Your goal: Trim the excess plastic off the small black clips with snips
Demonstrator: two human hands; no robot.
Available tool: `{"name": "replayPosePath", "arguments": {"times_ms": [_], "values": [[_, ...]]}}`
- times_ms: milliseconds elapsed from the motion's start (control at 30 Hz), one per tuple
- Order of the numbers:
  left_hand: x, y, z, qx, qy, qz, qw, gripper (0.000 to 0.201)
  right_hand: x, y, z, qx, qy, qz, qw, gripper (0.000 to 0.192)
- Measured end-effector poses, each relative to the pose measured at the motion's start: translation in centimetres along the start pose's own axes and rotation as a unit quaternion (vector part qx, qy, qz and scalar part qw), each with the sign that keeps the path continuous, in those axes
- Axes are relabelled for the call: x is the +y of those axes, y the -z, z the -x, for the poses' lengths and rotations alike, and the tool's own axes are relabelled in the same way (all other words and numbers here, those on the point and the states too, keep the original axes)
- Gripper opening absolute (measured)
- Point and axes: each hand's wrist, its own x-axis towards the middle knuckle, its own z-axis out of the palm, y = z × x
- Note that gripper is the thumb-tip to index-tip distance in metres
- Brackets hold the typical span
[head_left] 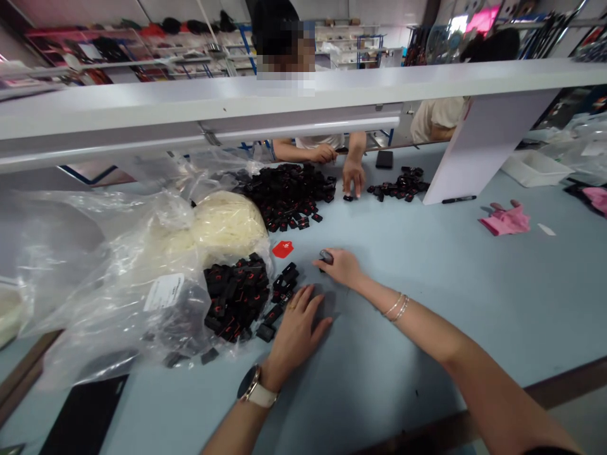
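My left hand (300, 325), with a watch (256, 387) on its wrist, lies open on the table, fingers spread beside a few loose black plastic parts (284, 283). Further forward, my right hand (342, 265) pinches a small black part (326, 256) between thumb and fingers; its exact kind is hard to make out. Left of my hands, a heap of black plastic parts with red marks (237, 294) spills from the mouth of a clear plastic bag (180, 328). A red tag (283, 249) lies between this heap and the far pile.
Across the table, a person's hand (353, 174) touches a black part beside a large black pile (289, 189). A smaller pile (402, 184) is near the divider (488, 139). A pink glove (506, 218), pen (459, 199) and white tray (535, 168) lie right. A shelf (142, 104) spans overhead.
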Motion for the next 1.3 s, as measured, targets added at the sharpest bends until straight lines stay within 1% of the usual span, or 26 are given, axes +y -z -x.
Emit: {"name": "replayPosePath", "arguments": {"times_ms": [100,167,233,267,333,400,500,567,633,700,767,833,933,1033,1167,1300], "values": [[0.2,-0.1,0.0,0.001,-0.001,-0.010,1.000,0.038,0.0,-0.3,-1.0,-0.031,0.027,0.045,0.998,0.026],[0.4,-0.2,0.0,-0.001,0.000,-0.023,1.000,0.038,0.3,-0.3,-1.3,-0.037,0.021,0.020,0.999,0.024],[0.5,-0.2,-0.1,-0.002,0.000,-0.035,0.999,0.040,0.8,-0.1,-1.5,-0.026,-0.005,-0.072,0.997,0.025],[0.6,-0.1,-0.1,-0.002,-0.001,-0.038,0.999,0.042,1.1,0.1,-1.6,-0.013,-0.021,-0.135,0.991,0.025],[0.7,-0.1,-0.2,-0.003,-0.003,-0.039,0.999,0.044,1.5,0.4,-1.6,0.021,-0.049,-0.258,0.965,0.027],[0.8,-0.1,-0.3,-0.003,-0.002,-0.041,0.999,0.046,1.8,0.7,-1.7,0.037,-0.069,-0.344,0.936,0.028],[0.9,0.3,-0.8,-0.010,0.003,-0.052,0.999,0.047,2.1,0.9,-1.8,0.016,-0.097,-0.412,0.906,0.020],[0.9,0.7,-1.5,-0.025,0.005,-0.060,0.998,0.049,2.2,0.9,-1.9,0.000,-0.108,-0.436,0.893,0.013],[0.7,1.1,-2.4,-0.043,0.017,-0.064,0.997,0.051,2.4,1.0,-2.0,-0.013,-0.106,-0.460,0.881,0.018],[0.5,1.3,-3.5,-0.053,0.047,-0.062,0.996,0.052,2.5,1.0,-2.1,-0.026,-0.103,-0.484,0.868,0.023],[0.2,1.0,-4.6,-0.044,0.075,-0.037,0.996,0.053,2.7,1.0,-2.1,-0.043,-0.097,-0.506,0.856,0.028],[0.0,0.5,-5.6,-0.022,0.109,0.012,0.994,0.056,2.7,1.1,-2.0,-0.054,-0.084,-0.518,0.850,0.032],[0.0,-0.5,-6.8,0.007,0.142,0.083,0.986,0.058,2.7,1.1,-1.9,-0.062,-0.072,-0.520,0.849,0.035],[-0.1,-1.2,-7.5,0.027,0.155,0.121,0.980,0.051,2.7,1.3,-1.8,-0.066,-0.075,-0.519,0.849,0.035],[-0.4,-1.6,-7.7,0.051,0.159,0.131,0.977,0.043,2.7,1.4,-1.8,-0.083,-0.080,-0.524,0.844,0.035],[-0.6,-1.6,-7.5,0.061,0.152,0.138,0.977,0.037,2.7,1.5,-1.8,-0.121,-0.062,-0.514,0.847,0.031]]}}
